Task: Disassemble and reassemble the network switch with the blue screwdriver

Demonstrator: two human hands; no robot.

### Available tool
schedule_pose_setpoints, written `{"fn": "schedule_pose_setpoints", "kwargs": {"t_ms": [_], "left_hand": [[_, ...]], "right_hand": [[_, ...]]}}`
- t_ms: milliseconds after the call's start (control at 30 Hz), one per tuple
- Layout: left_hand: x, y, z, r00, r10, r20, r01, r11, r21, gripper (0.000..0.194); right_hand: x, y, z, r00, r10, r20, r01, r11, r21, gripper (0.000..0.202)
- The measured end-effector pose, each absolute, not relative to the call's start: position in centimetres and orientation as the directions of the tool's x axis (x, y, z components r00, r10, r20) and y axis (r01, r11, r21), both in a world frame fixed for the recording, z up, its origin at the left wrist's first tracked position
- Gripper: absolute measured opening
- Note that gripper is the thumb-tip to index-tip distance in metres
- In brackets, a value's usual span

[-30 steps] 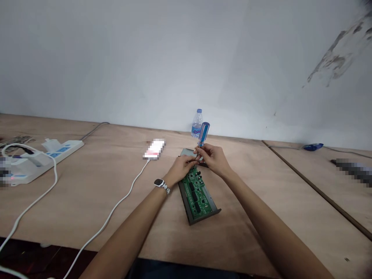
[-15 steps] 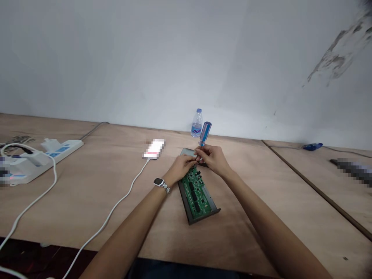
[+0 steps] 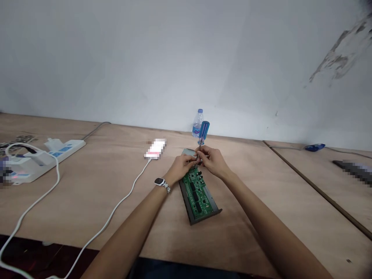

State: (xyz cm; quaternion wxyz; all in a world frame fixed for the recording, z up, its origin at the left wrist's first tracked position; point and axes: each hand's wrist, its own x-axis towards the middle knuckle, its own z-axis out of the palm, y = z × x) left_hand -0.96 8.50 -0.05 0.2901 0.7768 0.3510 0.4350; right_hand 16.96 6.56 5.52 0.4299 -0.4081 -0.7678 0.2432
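A screwdriver [image 3: 204, 131] with a blue, partly clear handle stands nearly upright over the far part of a green circuit board [image 3: 200, 197]. My right hand [image 3: 213, 159] is closed, its thumb and fingers pinching the metal shaft below the handle. Close against it, my left hand [image 3: 181, 167] rests at the far end of the board with its fingers drawn together near the screwdriver's tip. What those left fingers grip is hidden, and so is the tip. The board sits in a dark metal casing [image 3: 186, 205] lying at a slant on the table.
Behind the screwdriver, a water bottle [image 3: 197, 124] stands by the wall. To the left lie a phone [image 3: 155, 148] on a white cable [image 3: 124, 199] and a white power strip [image 3: 69, 149] with plugs. A blue object [image 3: 315, 147] and a blurred dark item [image 3: 353, 170] lie at right.
The screwdriver handle has tipped slightly left and stands more upright, and my right fingers have shifted a little on the shaft. My left hand keeps its place on the board.
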Motion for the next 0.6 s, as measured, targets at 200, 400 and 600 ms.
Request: {"fn": "schedule_pose_setpoints", "kwargs": {"t_ms": [200,400,600], "left_hand": [[-0.5,8.45,0.04,0.274,0.815,0.51,0.329,-0.578,0.747,0.017],[-1.1,8.6,-0.08,0.395,0.789,0.47,0.28,-0.591,0.757,0.027],[-0.64,8.61,-0.26,0.283,0.83,0.481,0.3,-0.553,0.777,0.02]], "right_hand": [[16.31,6.83,4.93,-0.092,0.858,0.506,0.386,0.499,-0.776,0.024],[16.65,6.6,5.32,-0.287,0.847,0.448,0.355,0.528,-0.772,0.022],[16.44,6.51,4.97,-0.11,0.876,0.469,0.374,0.474,-0.797,0.025]]}}
